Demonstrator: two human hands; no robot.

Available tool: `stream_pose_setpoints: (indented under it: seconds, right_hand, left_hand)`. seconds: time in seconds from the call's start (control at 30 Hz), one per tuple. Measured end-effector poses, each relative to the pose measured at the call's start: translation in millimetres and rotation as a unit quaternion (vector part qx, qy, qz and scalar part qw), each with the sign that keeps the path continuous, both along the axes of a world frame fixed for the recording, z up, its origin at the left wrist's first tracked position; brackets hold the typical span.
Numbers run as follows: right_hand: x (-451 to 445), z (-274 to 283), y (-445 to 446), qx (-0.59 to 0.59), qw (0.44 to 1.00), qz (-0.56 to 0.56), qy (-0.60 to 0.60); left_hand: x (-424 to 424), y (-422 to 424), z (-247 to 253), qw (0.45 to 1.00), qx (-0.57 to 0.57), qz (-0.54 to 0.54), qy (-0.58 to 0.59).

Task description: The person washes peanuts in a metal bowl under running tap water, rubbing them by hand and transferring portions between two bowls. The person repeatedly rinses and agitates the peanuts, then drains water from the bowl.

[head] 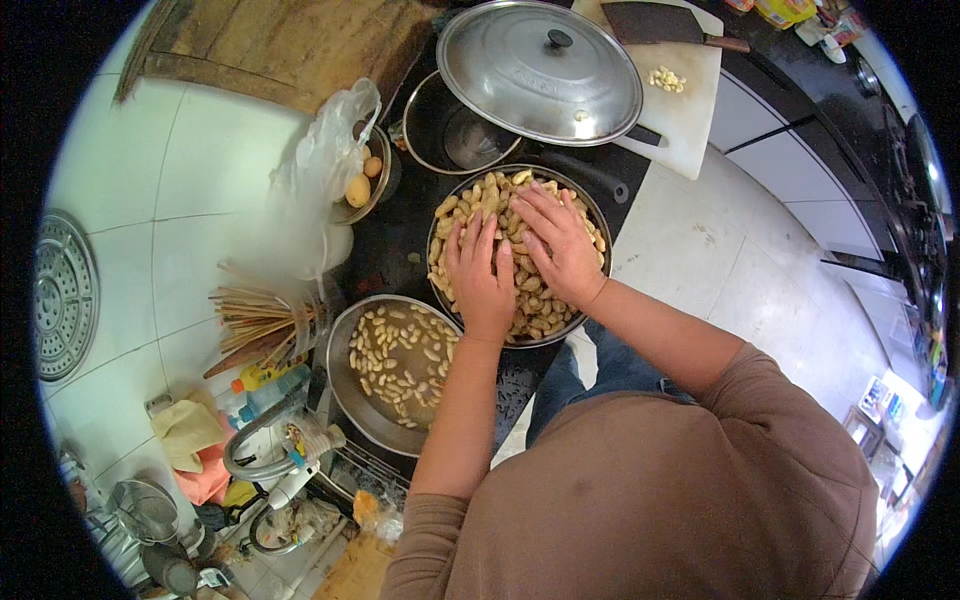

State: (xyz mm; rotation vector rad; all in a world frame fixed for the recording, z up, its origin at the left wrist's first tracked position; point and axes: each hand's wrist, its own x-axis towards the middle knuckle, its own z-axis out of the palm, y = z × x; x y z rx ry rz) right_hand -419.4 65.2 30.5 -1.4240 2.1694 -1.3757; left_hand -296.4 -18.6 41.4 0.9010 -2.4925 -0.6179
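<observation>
A round metal pan (600, 225) heaped with unshelled peanuts (536, 304) stands on the black countertop. Flat on the heap lies my left hand (482, 274), fingers spread and pointing away from me. My right hand (559, 244) rests on the peanuts beside it, also with fingers apart. Neither hand appears to grip anything, though the peanuts under the palms are hidden. To the left, a second metal basin (341, 401) holds water with peanuts (382, 365) floating in it; my left forearm partly covers its right side.
Behind the pan, a metal lid (536, 82) leans over a pot (427, 150). A cleaver (652, 24) and peeled garlic cloves (667, 79) lie on a white cutting board (694, 127). Leftward are a bowl of potatoes (358, 190), chopsticks (259, 309) and a faucet (238, 450).
</observation>
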Motion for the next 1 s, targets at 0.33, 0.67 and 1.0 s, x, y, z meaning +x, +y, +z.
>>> stream_pose_setpoints:
  seconds: [0.33,0.67,1.0]
  right_hand:
    - [-19.6,-20.8,11.8,-0.002,0.998,-0.057,0.01]
    - [-17.9,-24.5,5.1,-0.022,0.996,-0.077,-0.026]
    - [-22.0,-19.8,16.6,0.008,0.996,-0.079,-0.037]
  left_hand:
    - [-9.2,2.6,6.3,0.995,-0.034,-0.052,-0.072]
    - [-27.4,-0.5,7.6,0.984,-0.079,-0.129,-0.094]
    - [-20.9,-4.7,12.5,0.975,-0.051,-0.194,-0.097]
